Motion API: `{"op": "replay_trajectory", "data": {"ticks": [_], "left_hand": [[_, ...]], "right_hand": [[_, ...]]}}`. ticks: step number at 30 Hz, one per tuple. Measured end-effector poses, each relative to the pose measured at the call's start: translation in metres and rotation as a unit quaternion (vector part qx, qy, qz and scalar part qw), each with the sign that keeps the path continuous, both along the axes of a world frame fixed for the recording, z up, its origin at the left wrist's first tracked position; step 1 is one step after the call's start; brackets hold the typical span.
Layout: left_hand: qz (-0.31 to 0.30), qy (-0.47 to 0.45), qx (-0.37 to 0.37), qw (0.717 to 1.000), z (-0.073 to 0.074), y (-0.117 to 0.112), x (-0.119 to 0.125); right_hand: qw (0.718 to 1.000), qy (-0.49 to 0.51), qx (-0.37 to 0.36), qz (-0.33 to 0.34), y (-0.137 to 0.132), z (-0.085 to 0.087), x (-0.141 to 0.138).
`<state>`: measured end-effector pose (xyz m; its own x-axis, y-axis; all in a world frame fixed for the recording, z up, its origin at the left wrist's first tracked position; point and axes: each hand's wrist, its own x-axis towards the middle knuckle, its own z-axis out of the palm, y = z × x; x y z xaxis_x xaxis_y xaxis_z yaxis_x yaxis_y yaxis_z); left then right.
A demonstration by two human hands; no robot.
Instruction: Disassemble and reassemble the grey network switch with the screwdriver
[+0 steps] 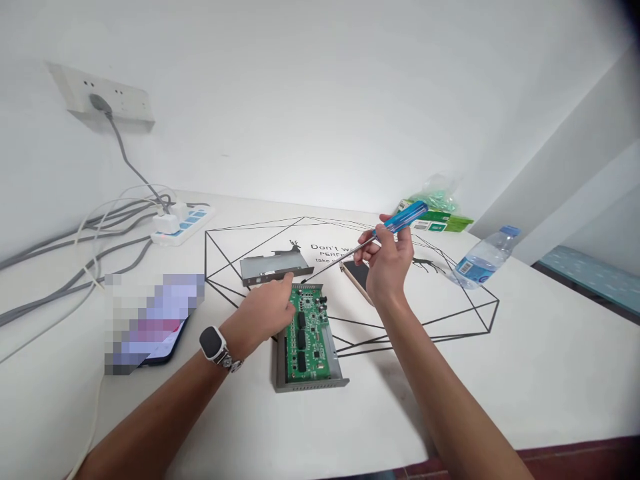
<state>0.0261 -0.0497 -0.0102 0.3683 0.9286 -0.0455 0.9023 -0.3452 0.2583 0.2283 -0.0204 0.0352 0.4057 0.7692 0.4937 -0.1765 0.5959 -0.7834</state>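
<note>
A green circuit board lies in a grey metal case on the table. My left hand is closed at the far left edge of the case, with index finger and thumb by the board's corner; its other fingers are mostly hidden. My right hand grips a screwdriver by its clear blue handle. The long shaft slants down to the left, and its dark tip is at the board's far edge; whether it touches a screw cannot be made out. Just beyond, a loose metal cover lies flat.
Left are a phone, a power strip and trailing cables. Behind my right hand lies a dark, light-edged object. Farther right are a green box with a plastic bag and a tilted water bottle.
</note>
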Motion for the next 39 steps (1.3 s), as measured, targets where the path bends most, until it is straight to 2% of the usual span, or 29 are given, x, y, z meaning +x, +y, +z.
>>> {"op": "replay_trajectory", "data": {"ticks": [2, 4, 6, 9, 15, 19, 25, 33, 36, 39], "left_hand": [[0.007, -0.014, 0.002, 1.0, 0.005, 0.003, -0.004], [0.028, -0.025, 0.042, 0.998, 0.013, 0.01, -0.013], [0.084, -0.051, 0.088, 0.991, 0.021, 0.018, -0.026], [0.145, -0.057, 0.11, 0.982, 0.028, 0.028, -0.043], [0.125, -0.058, 0.083, 0.987, 0.024, 0.03, -0.046], [0.121, -0.06, 0.092, 0.987, 0.022, 0.029, -0.043], [0.114, -0.057, 0.101, 0.987, 0.022, 0.03, -0.045], [0.115, -0.074, 0.111, 0.984, 0.025, 0.027, -0.045], [0.109, -0.123, 0.109, 0.98, 0.029, 0.027, -0.047], [0.08, -0.214, 0.097, 0.969, 0.032, 0.027, -0.05]], "right_hand": [[1.0, -0.004, -0.001, 0.009, 0.0, -0.001, -0.001], [1.0, -0.01, 0.0, 0.026, 0.0, -0.003, -0.002], [0.999, -0.019, 0.0, 0.049, 0.0, -0.005, -0.006], [0.995, -0.039, -0.012, 0.095, -0.004, -0.011, -0.017], [0.979, -0.088, -0.044, 0.18, -0.022, -0.028, -0.05], [0.971, -0.108, -0.055, 0.208, -0.029, -0.037, -0.062], [0.967, -0.113, -0.07, 0.216, -0.03, -0.042, -0.067], [0.977, -0.094, -0.068, 0.178, -0.027, -0.034, -0.061], [0.982, -0.074, -0.059, 0.163, -0.022, -0.029, -0.054], [0.989, -0.051, -0.041, 0.135, -0.016, -0.023, -0.043]]}}
